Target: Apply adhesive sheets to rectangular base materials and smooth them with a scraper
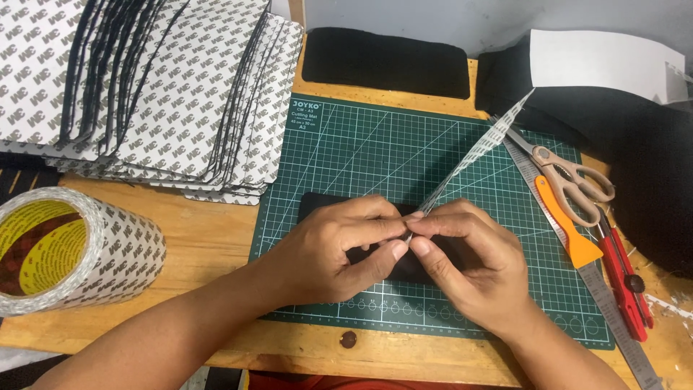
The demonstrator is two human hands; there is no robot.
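My left hand (339, 249) and my right hand (469, 263) meet over a small black rectangular piece (317, 205) lying on a green cutting mat (361, 144). Both hands pinch the near end of a long narrow strip of patterned white liner (480, 148), which rises up and to the right toward the back of the mat. The fingers hide most of the black piece and the spot where the strip joins it.
A large roll of double-sided tape (68, 249) stands at the left. Stacked liner-backed sheets (166, 87) fill the back left. Scissors (570, 177), an orange scraper (570, 224), a steel ruler (592, 274) and a red cutter (624, 278) lie right of the mat. Black fabric (382, 61) sits behind.
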